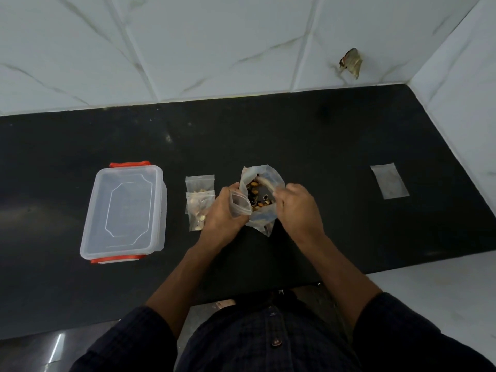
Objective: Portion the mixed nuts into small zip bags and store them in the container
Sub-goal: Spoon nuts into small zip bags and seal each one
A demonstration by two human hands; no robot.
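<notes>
Item: large clear crinkled plastic bag of mixed nuts (264, 214), standing mouth-up at the middle of the matte black stone countertop (335, 146). Soft film, rim folded outward; brown, tan and black pieces visible inside.

Item: small clear zip bag (241, 204), thin glossy film, held at the big bag's left edge with its mouth open and facing up and right toward the nuts. Left hand (224, 213) grips it, fingers curled round its body.

Item: right hand (296, 204), over the big bag's right rim, fingers curled on a pale, elongated thing reaching into the nuts; blurred, so what it is cannot be told.

Item: two small clear filled zip bags (200, 202), flat rectangles holding pale nuts, overlapping one another, long axes running toward the wall, lying just left of the left hand.

Item: translucent rectangular plastic container with red clip handles (123, 210), lid on, rounded corners, long axis toward the wall, left of the filled bags.

Item: flat empty clear zip bag (389, 180), lying far right, well apart, slightly skewed.

Backdrop: white marble-veined tiled wall (214, 44), glossy.
</notes>
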